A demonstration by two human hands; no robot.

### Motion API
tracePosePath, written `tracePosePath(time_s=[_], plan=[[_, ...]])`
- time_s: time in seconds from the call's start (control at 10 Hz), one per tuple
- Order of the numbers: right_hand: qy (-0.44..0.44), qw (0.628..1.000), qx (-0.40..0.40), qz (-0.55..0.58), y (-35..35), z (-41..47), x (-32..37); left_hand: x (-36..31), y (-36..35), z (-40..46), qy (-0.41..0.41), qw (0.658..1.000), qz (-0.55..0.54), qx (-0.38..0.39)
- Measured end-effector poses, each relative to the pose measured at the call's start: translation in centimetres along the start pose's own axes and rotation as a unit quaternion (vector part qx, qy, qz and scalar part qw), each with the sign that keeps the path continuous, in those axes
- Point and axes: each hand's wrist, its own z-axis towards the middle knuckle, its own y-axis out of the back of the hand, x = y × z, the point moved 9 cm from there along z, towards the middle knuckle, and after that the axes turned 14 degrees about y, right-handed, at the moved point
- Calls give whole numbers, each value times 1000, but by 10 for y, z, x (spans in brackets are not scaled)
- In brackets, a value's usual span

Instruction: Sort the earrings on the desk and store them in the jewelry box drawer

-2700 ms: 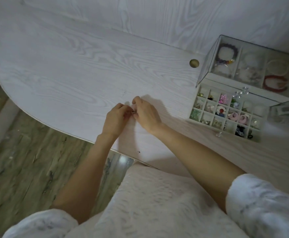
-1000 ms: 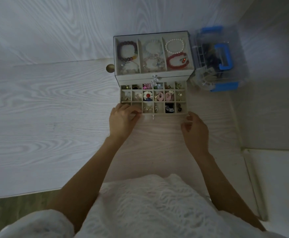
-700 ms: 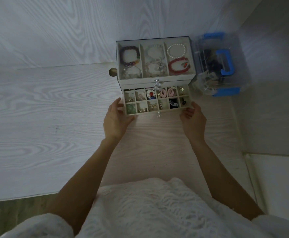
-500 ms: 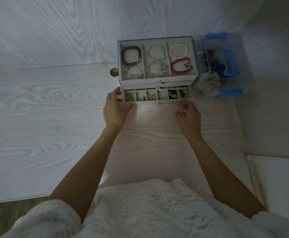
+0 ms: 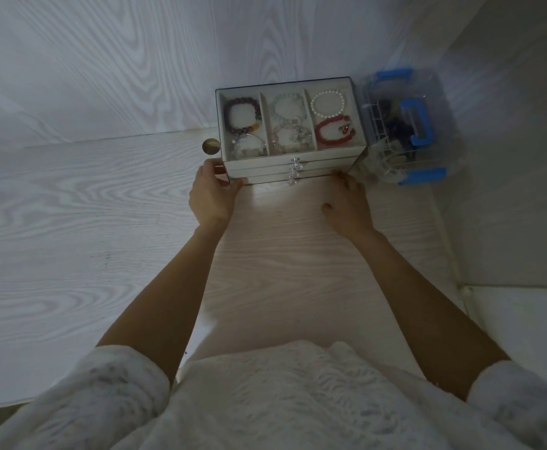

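Jewelry box (image 5: 290,131) upper centre on surface (image 5: 70,222), drawers (image 5: 290,172) flush. Left hand (image 5: 212,198) gripping left front corner; right hand (image 5: 346,206) relaxed, fingertips at right corner. Best pressed evenly, box braced, confirming full closure.

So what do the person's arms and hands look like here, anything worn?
Both forearms are bare. The left hand and right hand show no gloves; rings can't be made out. Fluffy white sleeves are pushed up near the elbows, matching the textured white garment.
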Motion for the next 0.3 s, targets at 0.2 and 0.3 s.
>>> tracePosePath(time_s=[0.2, 0.3], plan=[[9, 998, 22, 63, 11, -21, 8, 14, 5, -11, 18, 998, 15, 61], [16, 991, -107, 78, 37, -43, 18, 38, 5, -21, 82, 991, -27, 101]])
